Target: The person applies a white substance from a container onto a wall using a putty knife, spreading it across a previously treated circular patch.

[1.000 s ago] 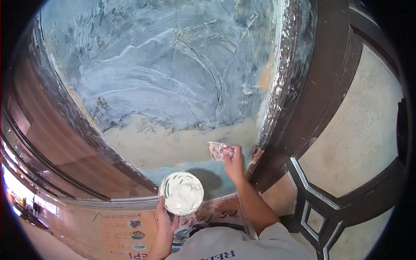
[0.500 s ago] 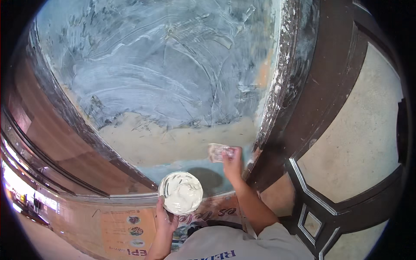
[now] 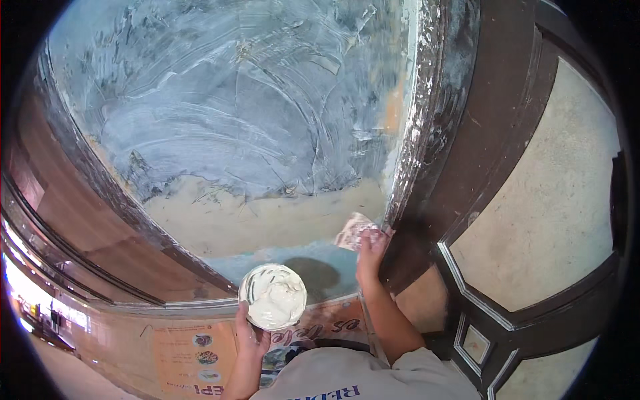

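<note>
A round tub of creamy white filler paste [image 3: 275, 297] rests in my left hand [image 3: 251, 335], whose fingers wrap its near left side. My right hand [image 3: 372, 253] is closed on a flat, paste-smeared putty scraper [image 3: 352, 231]. The scraper lies tilted close to the lower right of the wall panel [image 3: 213, 137]; whether its edge touches the surface I cannot tell. Streaky blue-grey and whitish coats cover the panel, with a beige band [image 3: 267, 220] across its lower part and a pale blue strip below that.
A worn dark frame [image 3: 413, 133] with flaking white edges borders the panel on the right. Beyond it stands a dark panelled door [image 3: 493, 153] with pale insets. Brown boards [image 3: 100, 213] run along the left. An orange printed sheet [image 3: 193, 353] lies low, near my body.
My right hand has moved right toward the frame, and the scraper has turned to a steeper slant. The tub stays in my left hand. The whole view has shifted slightly.
</note>
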A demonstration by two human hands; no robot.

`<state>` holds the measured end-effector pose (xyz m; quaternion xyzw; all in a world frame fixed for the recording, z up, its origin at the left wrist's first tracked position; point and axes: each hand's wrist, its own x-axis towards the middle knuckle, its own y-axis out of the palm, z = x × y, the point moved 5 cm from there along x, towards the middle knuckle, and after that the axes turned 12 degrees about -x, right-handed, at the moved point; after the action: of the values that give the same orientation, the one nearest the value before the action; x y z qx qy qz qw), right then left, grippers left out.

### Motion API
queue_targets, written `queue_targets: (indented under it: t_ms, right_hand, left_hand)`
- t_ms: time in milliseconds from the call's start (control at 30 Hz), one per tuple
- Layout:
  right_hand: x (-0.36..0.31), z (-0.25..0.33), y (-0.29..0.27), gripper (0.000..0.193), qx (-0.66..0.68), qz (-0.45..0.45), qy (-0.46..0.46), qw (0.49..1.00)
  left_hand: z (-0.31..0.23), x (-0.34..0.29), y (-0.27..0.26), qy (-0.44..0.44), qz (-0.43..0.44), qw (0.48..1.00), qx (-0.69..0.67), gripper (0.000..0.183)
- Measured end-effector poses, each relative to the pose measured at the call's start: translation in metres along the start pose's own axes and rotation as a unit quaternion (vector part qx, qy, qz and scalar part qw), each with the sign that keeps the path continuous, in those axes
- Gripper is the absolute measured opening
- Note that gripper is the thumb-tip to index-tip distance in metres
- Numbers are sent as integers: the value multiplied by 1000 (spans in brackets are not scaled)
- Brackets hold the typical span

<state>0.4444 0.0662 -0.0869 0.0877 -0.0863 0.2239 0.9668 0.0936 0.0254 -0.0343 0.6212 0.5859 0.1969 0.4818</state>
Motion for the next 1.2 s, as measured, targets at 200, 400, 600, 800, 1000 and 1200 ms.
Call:
queue_targets:
  t_ms: [200, 400, 600, 800, 1000, 1200]
  right_hand:
    - [-10, 50, 45, 37, -79, 165, -67, 981]
    - [1, -18, 20, 38, 186, 0, 219, 958]
    - [-48, -28, 9, 38, 229, -4, 360, 904]
    - [-22, 47, 28, 31, 191, 160, 121, 961]
    - [-52, 128, 69, 54, -27, 456, -3, 890]
    - [-84, 176, 102, 55, -164, 488, -133, 847]
  left_hand:
    - [8, 2, 9, 6, -17, 1000, 11, 59]
    - [3, 5, -4, -2, -15, 1000, 15, 62]
    - [-5, 4, -12, -2, -4, 1000, 16, 60]
    - [-15, 6, -9, 9, 4, 1000, -13, 58]
    - [-29, 3, 8, 52, 10, 999, -1, 59]
    - [-56, 2, -3, 68, 26, 997, -11, 58]
